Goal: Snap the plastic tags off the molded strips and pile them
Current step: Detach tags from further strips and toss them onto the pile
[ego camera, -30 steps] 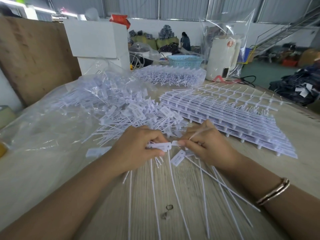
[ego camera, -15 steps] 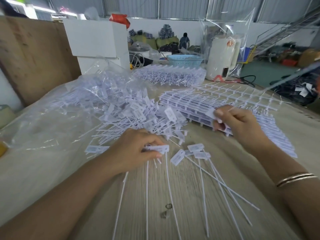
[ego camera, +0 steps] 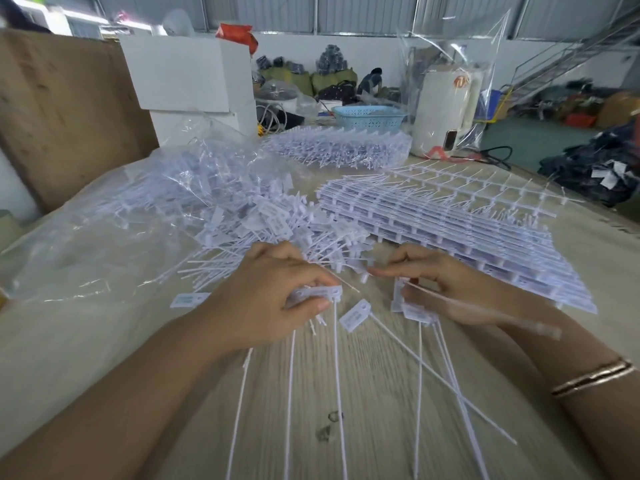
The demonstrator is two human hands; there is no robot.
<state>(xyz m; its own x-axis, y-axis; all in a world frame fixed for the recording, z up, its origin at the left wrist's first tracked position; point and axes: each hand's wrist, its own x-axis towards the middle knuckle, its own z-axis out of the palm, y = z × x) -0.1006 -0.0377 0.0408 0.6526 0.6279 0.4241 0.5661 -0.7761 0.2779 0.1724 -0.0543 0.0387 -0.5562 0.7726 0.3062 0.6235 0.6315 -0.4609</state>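
Note:
My left hand (ego camera: 266, 299) grips a small bundle of white plastic tags (ego camera: 320, 293), whose long thin tails trail toward me across the table. My right hand (ego camera: 446, 285) is closed on another white tag (ego camera: 398, 296) by its tail, just right of the bundle. Loose tags (ego camera: 355, 315) lie flat between the hands. A stack of molded strips (ego camera: 450, 226) lies beyond my right hand. A heap of separated tags (ego camera: 273, 220) sits beyond my left hand, partly on a clear plastic bag.
A clear plastic bag (ego camera: 86, 244) covers the table's left side. Another pile of strips (ego camera: 339, 147) lies farther back, with a blue basket (ego camera: 369, 116), white boxes (ego camera: 187, 74) and a white appliance (ego camera: 446, 112) behind. The wooden table (ego camera: 363, 393) carries tag tails near me.
My right hand reached out to the strip stack, then came back close to my left hand holding a tag. My left hand stayed put, gripping its bundle.

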